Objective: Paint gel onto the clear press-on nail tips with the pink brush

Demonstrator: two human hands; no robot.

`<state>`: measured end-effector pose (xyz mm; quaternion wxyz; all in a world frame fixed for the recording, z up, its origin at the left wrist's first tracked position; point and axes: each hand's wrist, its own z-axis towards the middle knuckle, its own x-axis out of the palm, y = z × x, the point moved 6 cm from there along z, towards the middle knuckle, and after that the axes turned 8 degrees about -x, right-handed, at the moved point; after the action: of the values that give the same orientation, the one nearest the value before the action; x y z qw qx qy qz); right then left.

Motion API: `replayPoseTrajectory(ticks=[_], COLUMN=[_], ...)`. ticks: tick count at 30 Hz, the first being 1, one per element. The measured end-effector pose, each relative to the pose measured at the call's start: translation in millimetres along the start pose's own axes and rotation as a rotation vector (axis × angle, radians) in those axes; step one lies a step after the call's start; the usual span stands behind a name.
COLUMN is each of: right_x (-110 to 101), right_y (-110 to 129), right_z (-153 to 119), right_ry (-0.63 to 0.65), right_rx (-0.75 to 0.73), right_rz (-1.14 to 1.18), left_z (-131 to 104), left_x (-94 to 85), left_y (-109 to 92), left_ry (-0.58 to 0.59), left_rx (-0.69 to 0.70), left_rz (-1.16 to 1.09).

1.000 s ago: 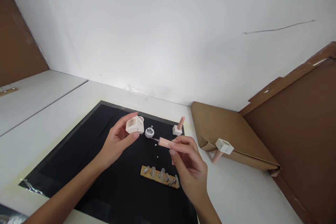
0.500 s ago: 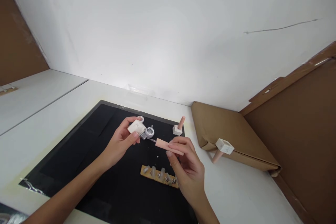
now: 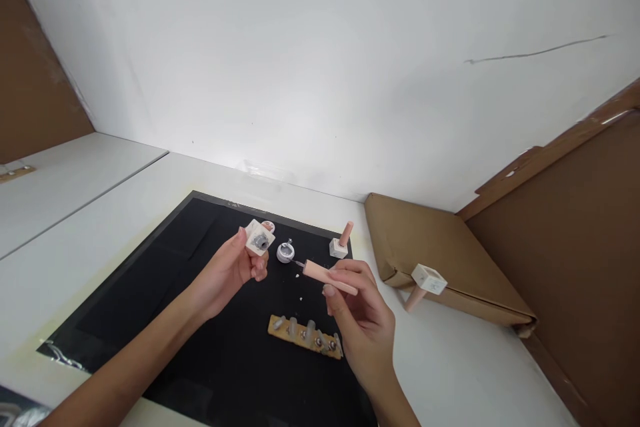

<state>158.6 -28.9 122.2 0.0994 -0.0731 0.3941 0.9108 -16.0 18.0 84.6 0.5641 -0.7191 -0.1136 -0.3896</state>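
As my left hand [image 3: 225,278] clamped its fingers on the uncapped nail-polish bottle [image 3: 257,234] above the black mat [image 3: 220,363], my right hand [image 3: 364,312] pinched the pink brush cap [image 3: 316,271], not yet refitted, bristles near a round white pot [image 3: 285,253].

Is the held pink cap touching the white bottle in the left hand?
Apart. The head view shows black mat and the small round pot between the pink cap and the white bottle.
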Motion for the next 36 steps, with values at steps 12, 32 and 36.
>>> replayPoseTrajectory(ticks=[12,32,36], right_x=[-1.8,-1.1,-0.9], right_y=[-5.1,-4.3,-4.7], right_z=[-0.6,0.0,0.5], right_ry=[-0.004,0.013,0.008], right_rx=[0.024,0.023,0.025], right_rz=[-0.006,-0.015,-0.021], left_z=[-1.5,-1.2,-3.3], left_x=[8.2,9.7,5.9], left_y=[-0.3,-1.3,-5.0], left_ry=[0.174,0.187,0.157], left_rx=[-0.081,-0.076,-0.026], left_rz=[-0.268,-0.299,-0.152])
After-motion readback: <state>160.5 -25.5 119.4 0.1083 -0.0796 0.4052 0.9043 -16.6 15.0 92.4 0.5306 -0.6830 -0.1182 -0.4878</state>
